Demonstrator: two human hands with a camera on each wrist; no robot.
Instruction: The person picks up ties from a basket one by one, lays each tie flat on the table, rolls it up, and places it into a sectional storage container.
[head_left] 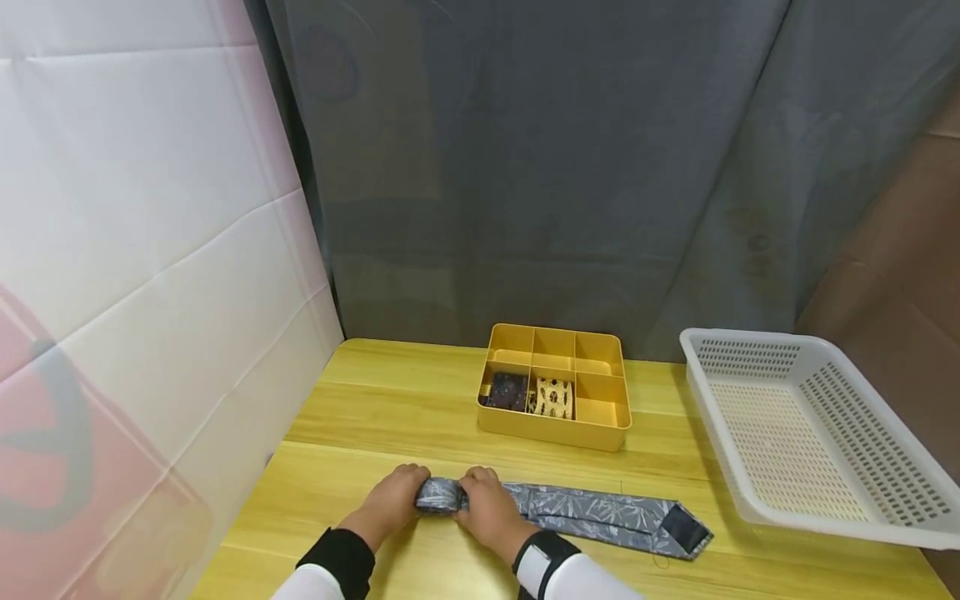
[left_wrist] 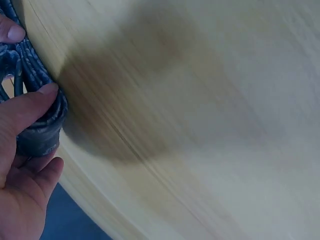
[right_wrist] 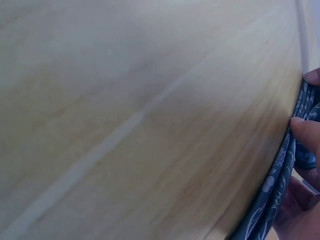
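A grey-blue patterned necktie [head_left: 592,512] lies on the wooden table [head_left: 360,417], its wide pointed end at the right. Its narrow end is wound into a small roll [head_left: 441,495]. My left hand [head_left: 396,500] grips the roll from the left, and my right hand [head_left: 487,506] grips it from the right. In the left wrist view my fingers [left_wrist: 30,107] curl round the rolled tie [left_wrist: 37,127]. In the right wrist view my fingertips [right_wrist: 306,131] pinch the tie's folded edge [right_wrist: 272,192].
A yellow divided organizer box [head_left: 555,387] stands behind the tie, with a dark rolled tie [head_left: 507,390] and a cream patterned one [head_left: 553,397] in its front compartments. A white perforated basket [head_left: 806,429] sits at the right. A white panel stands left, a grey curtain behind.
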